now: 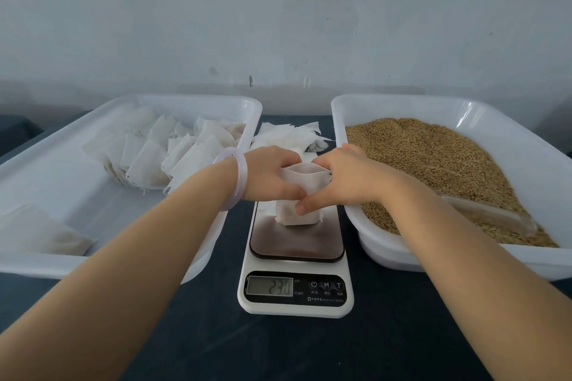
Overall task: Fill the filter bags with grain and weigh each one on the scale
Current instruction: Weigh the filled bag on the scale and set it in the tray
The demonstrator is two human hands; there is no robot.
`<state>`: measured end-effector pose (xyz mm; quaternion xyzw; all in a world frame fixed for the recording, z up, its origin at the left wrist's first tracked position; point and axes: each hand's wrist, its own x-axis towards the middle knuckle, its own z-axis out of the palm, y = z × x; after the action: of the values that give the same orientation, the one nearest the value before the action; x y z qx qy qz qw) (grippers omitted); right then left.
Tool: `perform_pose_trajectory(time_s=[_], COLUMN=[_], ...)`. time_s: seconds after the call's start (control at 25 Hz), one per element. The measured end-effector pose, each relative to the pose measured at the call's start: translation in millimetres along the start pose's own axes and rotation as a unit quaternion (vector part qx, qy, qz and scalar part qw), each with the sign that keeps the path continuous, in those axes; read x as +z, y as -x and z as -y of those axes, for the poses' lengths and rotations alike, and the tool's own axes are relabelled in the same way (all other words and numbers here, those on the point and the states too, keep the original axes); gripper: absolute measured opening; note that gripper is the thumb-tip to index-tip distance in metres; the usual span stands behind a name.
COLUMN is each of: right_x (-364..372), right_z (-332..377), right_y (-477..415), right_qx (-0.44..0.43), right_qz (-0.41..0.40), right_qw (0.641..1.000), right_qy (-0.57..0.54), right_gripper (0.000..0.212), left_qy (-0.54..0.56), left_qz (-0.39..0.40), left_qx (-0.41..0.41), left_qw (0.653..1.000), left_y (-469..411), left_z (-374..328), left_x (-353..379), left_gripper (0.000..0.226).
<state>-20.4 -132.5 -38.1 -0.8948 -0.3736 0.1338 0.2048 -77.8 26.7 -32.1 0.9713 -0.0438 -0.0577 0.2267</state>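
While filter bag (298, 216) stands upright on scale (296, 243), mouth up, left hand (269, 178) and right hand (346, 179) pinch its rim from opposite sides, equally near; grain (433, 158) lies right.

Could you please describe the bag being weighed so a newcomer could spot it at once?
Find the white scale between the left tray and the grain tray. On it stands one filter bag, its top held by the left hand and right hand. Unlike the piled bags in the left tray and the flat bags behind the scale, it alone is being held.
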Motion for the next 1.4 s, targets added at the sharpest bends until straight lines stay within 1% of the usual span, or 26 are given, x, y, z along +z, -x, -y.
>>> perform_pose_trajectory(time_s=[0.52, 0.96, 1.28, 1.4], right_x=[0.5, 0.9, 0.4, 0.5], right_z=[1.1, 0.4, 0.8, 0.3], right_y=[0.0, -0.5, -0.2, -0.2], right_qx=[-0.013, -0.012, -0.011, -0.007], right_qz=[-0.013, -0.017, -0.012, -0.012], right_qw=[1.000, 1.000, 1.000, 1.000], right_qy=[0.014, 0.013, 0.012, 0.014], right_gripper=[0.041, 0.048, 0.042, 0.044], left_qy=[0.002, 0.000, 0.007, 0.010], left_qz=[-0.003, -0.004, 0.011, 0.015], left_qx=[0.003, 0.006, -0.002, -0.001], left_qw=[1.000, 1.000, 1.000, 1.000], left_y=[-1.2, -3.2, 0.5, 1.1], left_z=[2.9, 4.9, 1.3, 1.1], left_x=[1.1, 2.0, 0.2, 0.3], left_gripper=[0.026, 0.026, 0.019, 0.019])
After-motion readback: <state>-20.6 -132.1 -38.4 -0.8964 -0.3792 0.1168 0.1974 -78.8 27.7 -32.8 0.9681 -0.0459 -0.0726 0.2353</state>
